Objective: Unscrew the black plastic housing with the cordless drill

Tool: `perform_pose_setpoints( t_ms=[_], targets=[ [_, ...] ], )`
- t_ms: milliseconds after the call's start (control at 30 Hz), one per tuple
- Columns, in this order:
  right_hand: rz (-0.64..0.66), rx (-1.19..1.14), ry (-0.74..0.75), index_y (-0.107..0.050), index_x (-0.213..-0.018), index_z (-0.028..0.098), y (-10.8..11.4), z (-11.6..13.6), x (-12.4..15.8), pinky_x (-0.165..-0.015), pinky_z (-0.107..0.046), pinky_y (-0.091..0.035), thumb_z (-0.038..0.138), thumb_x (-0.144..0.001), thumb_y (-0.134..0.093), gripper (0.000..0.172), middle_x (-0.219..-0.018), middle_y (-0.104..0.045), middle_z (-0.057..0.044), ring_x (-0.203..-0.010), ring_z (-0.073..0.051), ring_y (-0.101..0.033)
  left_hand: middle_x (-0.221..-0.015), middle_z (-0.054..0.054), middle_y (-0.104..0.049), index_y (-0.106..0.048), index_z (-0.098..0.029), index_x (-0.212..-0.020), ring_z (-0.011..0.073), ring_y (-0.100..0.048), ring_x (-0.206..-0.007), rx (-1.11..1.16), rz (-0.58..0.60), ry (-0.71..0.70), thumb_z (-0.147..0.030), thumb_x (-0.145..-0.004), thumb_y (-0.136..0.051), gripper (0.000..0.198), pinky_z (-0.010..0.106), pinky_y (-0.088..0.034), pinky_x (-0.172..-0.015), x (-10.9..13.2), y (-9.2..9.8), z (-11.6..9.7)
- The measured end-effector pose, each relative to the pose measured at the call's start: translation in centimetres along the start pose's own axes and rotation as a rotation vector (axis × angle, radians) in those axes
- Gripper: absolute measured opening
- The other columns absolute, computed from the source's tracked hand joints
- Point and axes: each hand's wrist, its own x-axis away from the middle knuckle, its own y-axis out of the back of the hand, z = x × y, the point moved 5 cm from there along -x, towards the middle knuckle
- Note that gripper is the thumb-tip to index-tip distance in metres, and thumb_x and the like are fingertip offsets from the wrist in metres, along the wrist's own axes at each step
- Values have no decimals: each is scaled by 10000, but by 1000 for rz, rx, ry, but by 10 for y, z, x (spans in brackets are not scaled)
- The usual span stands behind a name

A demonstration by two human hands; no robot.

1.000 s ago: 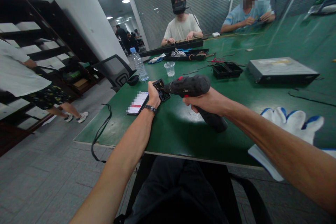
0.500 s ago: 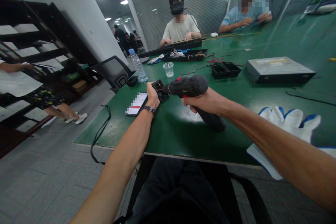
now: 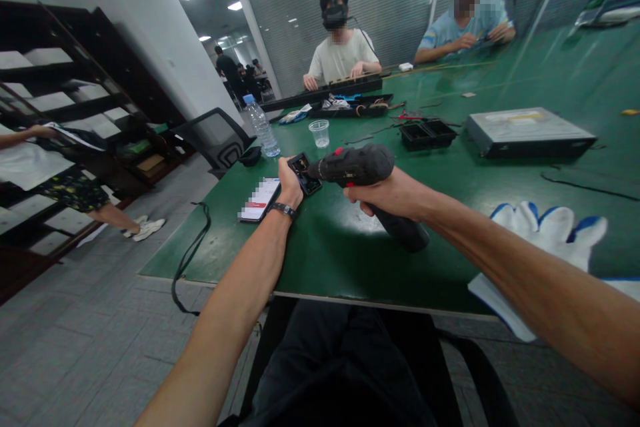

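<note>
My right hand [image 3: 379, 193] is closed around the grip of a black cordless drill [image 3: 357, 165] with red accents. Its chuck points left at a small black box-like part [image 3: 306, 173] with an open face and bright bits inside. My left hand [image 3: 290, 185] grips that part by its left side, just above the table. Whether the drill's tip touches the part cannot be made out. A phone [image 3: 261, 200] with a lit screen lies beside my left wrist.
Beyond my hands stand a clear plastic cup [image 3: 319, 135] and a water bottle [image 3: 263, 125]. A black divided tray [image 3: 427, 135] and a flat metal case [image 3: 530, 132] lie to the right. White gloves [image 3: 555, 233] lie under my right forearm. Two people sit across the green table [image 3: 340, 267].
My hands, the drill and the black part hold nearly the same pose. The view has shifted slightly. At the left, the standing person's arm and feet have moved a little.
</note>
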Motion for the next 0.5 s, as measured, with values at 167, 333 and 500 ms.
perform_pose_setpoints(
  t_ms=[167,333,500],
  targets=[
    [-9,0,-14,-635,-675,210,0,-4,-1,-499,-259,-444,182,-776,-726,139,-500,-609,22,-471,-134,-546,-652,-22,-633,-627,-219,-815,155,-590,-551,-85,-24,-54,-430,-985,-581,275,254,-456,-578,1,0,-3],
    [11,-3,18,-620,-679,218,0,-3,-2,-494,-262,-448,180,-780,-724,150,-510,-610,24,-475,-137,-555,-660,-25,-622,-611,-220,-783,147,-579,-550,-56,-18,-65,-441,-975,-622,293,258,-462,-587,1,-1,-4],
    [1,-4,5,-623,-689,219,0,-4,-2,-502,-262,-450,175,-784,-726,147,-512,-612,26,-479,-138,-562,-662,-19,-632,-621,-217,-793,149,-581,-563,-42,-12,-48,-411,-977,-604,268,261,-478,-607,0,0,-3]
  ],
)
